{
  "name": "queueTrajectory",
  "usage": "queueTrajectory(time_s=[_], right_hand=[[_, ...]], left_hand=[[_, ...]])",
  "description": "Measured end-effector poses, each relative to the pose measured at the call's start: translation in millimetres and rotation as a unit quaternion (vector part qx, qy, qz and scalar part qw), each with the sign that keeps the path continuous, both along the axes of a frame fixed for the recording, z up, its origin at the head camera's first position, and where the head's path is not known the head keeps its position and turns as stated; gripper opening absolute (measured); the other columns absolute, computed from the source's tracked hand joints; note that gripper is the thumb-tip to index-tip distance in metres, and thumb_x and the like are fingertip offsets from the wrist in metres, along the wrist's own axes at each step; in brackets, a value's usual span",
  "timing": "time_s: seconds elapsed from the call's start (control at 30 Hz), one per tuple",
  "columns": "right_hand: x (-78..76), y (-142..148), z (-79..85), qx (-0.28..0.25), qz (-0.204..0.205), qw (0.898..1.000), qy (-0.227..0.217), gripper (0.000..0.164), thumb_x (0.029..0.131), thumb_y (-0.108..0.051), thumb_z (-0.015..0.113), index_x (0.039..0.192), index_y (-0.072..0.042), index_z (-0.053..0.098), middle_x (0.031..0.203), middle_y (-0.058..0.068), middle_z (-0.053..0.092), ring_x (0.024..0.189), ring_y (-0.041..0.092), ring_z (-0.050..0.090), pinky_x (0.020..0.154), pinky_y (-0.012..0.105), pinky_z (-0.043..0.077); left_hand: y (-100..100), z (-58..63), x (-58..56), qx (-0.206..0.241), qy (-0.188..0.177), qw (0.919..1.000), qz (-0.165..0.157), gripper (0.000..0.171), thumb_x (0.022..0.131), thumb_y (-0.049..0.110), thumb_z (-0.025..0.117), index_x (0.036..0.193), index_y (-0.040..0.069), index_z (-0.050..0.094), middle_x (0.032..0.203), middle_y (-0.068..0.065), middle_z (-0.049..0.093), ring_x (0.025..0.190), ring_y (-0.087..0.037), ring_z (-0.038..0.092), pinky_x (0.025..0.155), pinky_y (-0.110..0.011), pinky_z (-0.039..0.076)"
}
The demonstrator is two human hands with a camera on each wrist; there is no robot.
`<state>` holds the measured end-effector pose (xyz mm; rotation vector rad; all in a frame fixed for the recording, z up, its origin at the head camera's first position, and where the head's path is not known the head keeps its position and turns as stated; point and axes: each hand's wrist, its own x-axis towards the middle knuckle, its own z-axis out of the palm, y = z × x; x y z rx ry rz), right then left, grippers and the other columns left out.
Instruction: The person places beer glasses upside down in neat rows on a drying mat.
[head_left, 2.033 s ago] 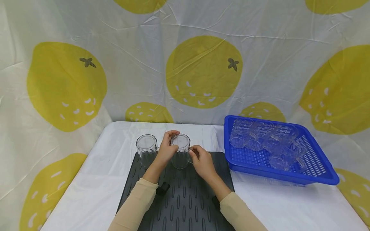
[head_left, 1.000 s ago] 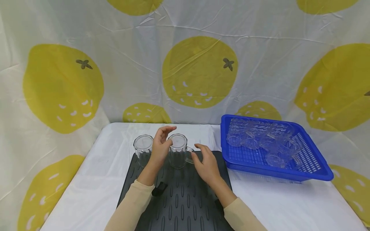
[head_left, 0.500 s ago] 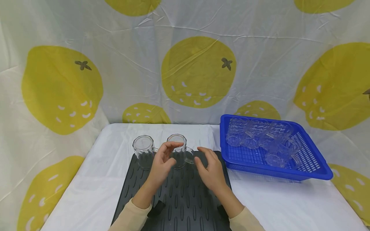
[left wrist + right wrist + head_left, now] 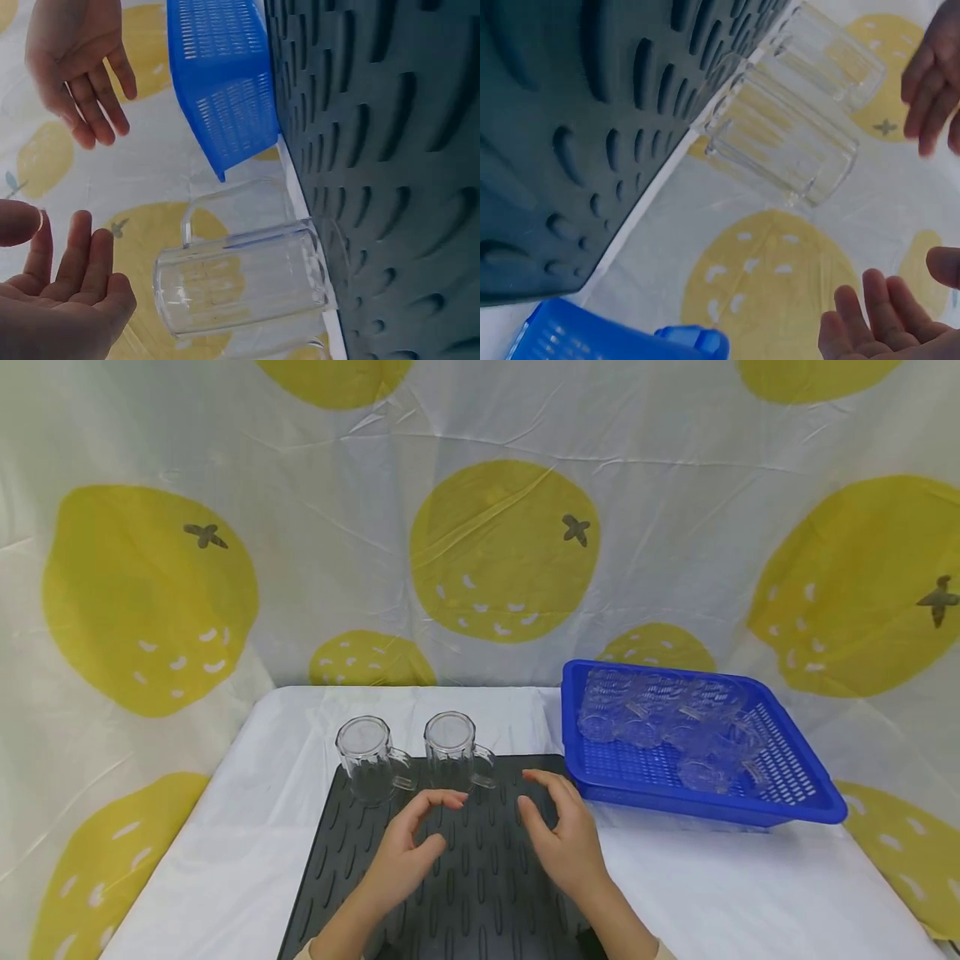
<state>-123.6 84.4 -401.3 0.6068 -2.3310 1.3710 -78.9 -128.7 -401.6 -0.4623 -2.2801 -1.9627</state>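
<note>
Two clear glass mugs stand upside down at the far end of a black ridged mat (image 4: pixel 480 877), handles toward the right. The left mug (image 4: pixel 367 768) is at the mat's far left corner; the right mug (image 4: pixel 450 747) is a little to its right. My left hand (image 4: pixel 405 856) hovers over the mat in front of the mugs, fingers loosely bent and holding nothing. To the right, my right hand (image 4: pixel 566 839) is likewise bare, thumb and fingers apart. In the left wrist view, a mug (image 4: pixel 240 281) stands beyond the left hand's fingertips (image 4: pixel 79 247).
A blue plastic basket (image 4: pixel 675 806) sits at the back right of the white-covered table (image 4: pixel 720 893). Several clear glass mugs (image 4: pixel 637 714) lie on their sides in it. A white curtain (image 4: pixel 322 527) with yellow lemons hangs behind the table.
Both hands have let go of the right mug and drawn back toward the person. The mug stays upside down beside the other one. The head view has shifted slightly.
</note>
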Motion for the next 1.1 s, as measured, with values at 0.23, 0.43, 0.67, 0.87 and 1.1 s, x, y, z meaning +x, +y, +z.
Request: queueTrajectory(time_s=[0.23, 0.43, 0.67, 0.87, 1.1], right_hand=[[6.3, 20, -0.4, -0.013, -0.021, 0.999, -0.042, 0.028, 0.092, -0.02, 0.059, 0.119, -0.012, 0.058, 0.118, 0.001, 0.058, 0.116, 0.023, 0.049, 0.091, 0.051, 0.039], [6.7, 39, -5.6, -0.009, -0.052, 0.997, -0.061, 0.029, 0.092, -0.022, 0.059, 0.118, -0.009, 0.058, 0.118, 0.003, 0.058, 0.116, 0.021, 0.049, 0.091, 0.047, 0.041], [2.6, 68, -2.0, -0.01, -0.09, 0.993, -0.078, 0.03, 0.093, -0.021, 0.056, 0.119, -0.006, 0.057, 0.12, 0.007, 0.056, 0.112, 0.022, 0.049, 0.087, 0.048, 0.041], [-3.5, 87, 1.2, -0.001, -0.128, 0.989, -0.074, 0.029, 0.093, -0.02, 0.056, 0.118, -0.004, 0.057, 0.119, 0.007, 0.057, 0.113, 0.019, 0.048, 0.088, 0.024, 0.038], [-9.3, 111, 9.1, -0.006, -0.188, 0.979, -0.076, 0.03, 0.094, -0.02, 0.056, 0.118, -0.003, 0.057, 0.12, 0.009, 0.057, 0.112, 0.025, 0.048, 0.083, 0.025, 0.037]], left_hand=[[-9, -13.9, 13.7, -0.045, -0.068, 0.9965, 0.016, 0.051, 0.076, -0.016, 0.042, 0.115, 0.014, 0.056, 0.12, 0.0, 0.055, 0.125, -0.02, 0.039, 0.096, -0.053, 0.029], [-34, -22.6, 31.7, -0.125, -0.11, 0.9848, 0.048, 0.045, 0.082, -0.01, 0.046, 0.117, 0.016, 0.057, 0.12, 0.004, 0.055, 0.117, -0.021, 0.045, 0.085, -0.042, 0.038], [-67, -32.6, 53.7, -0.227, -0.046, 0.9686, 0.091, 0.033, 0.086, -0.001, 0.058, 0.113, 0.018, 0.061, 0.113, 0.007, 0.059, 0.108, -0.013, 0.053, 0.085, -0.037, 0.046], [-91, -53.8, 69.1, -0.29, 0.049, 0.9516, 0.091, 0.029, 0.084, 0.008, 0.065, 0.113, 0.012, 0.062, 0.111, -0.001, 0.061, 0.104, -0.007, 0.054, 0.08, -0.03, 0.048], [-103, -64.2, 80.3, -0.35, -0.011, 0.9224, 0.162, 0.032, 0.079, 0.018, 0.072, 0.11, 0.018, 0.064, 0.113, 0.003, 0.06, 0.104, -0.012, 0.056, 0.08, -0.033, 0.048]])
